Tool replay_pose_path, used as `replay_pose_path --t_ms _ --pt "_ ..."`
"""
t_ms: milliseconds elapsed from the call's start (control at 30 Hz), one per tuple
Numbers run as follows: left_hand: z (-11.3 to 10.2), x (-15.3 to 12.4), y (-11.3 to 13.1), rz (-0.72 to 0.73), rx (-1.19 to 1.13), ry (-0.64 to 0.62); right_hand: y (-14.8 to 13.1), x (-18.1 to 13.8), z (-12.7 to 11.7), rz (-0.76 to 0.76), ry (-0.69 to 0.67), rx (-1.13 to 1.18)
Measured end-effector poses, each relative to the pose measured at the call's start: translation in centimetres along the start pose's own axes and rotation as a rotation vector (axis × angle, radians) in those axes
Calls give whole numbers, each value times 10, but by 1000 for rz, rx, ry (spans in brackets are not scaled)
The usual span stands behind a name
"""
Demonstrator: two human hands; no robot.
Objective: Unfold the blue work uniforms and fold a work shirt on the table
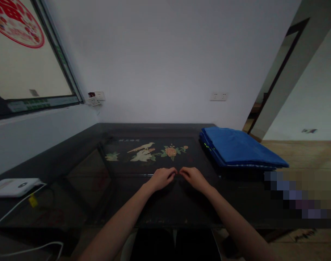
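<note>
- At the far left I'm seeing a white device [15,186] sitting on the dark table [73,159], its white cable [16,208] trailing off the near edge, probably parked there to stay clear of the middle.
- My left hand [161,178] is resting palm down on the table's glass, fingers curled loosely and narrow, holding nothing that I can make out.
- Just beyond the hands, a bird-and-flower inlay [147,151] is lying under the glass, its long axis running left to right.
- My right hand [194,178] is mirroring the left, fingertips nearly meeting it; in this dim light I cannot tell whether anything thin is pinched between them.
- To the right, well apart from the hands, a folded blue cloth [240,148] is lying flat on the table, its long axis angling from the far left to the near right corner, folded edges facing me.
</note>
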State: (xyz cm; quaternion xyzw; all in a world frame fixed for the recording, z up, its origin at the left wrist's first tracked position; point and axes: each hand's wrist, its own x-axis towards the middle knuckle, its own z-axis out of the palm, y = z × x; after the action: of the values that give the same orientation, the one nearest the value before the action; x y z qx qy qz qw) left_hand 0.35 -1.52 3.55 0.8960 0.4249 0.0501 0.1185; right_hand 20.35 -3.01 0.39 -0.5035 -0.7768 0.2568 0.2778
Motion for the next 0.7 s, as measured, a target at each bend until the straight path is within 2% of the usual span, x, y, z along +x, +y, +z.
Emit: replay_pose_path --t_ms 100,200,267,333,400,467,533,633,700 --pt "-2 -1 0 11 -21 18 6 -20 -15 14 172 70" --pt "-2 -2 0 15 -32 24 32 -53 -45 77 437 35" --pt "-2 -2 1 13 -31 16 60 -78 -76 122 579 -126" --pt "-2 -2 1 15 -26 9 92 -101 -113 204 712 -395" --pt "-1 -2 1 23 -23 13 125 -118 -149 295 788 -610" --pt "1 -2 1 25 -25 17 154 -128 -176 332 723 -787" --pt "2 -1 -1 15 -27 14 180 -129 -190 350 553 -880" --pt "3 -1 -3 11 -30 18 206 -118 -197 406 314 -863" --pt "3 -1 -4 16 -31 29 214 -107 -199 423 247 -843"
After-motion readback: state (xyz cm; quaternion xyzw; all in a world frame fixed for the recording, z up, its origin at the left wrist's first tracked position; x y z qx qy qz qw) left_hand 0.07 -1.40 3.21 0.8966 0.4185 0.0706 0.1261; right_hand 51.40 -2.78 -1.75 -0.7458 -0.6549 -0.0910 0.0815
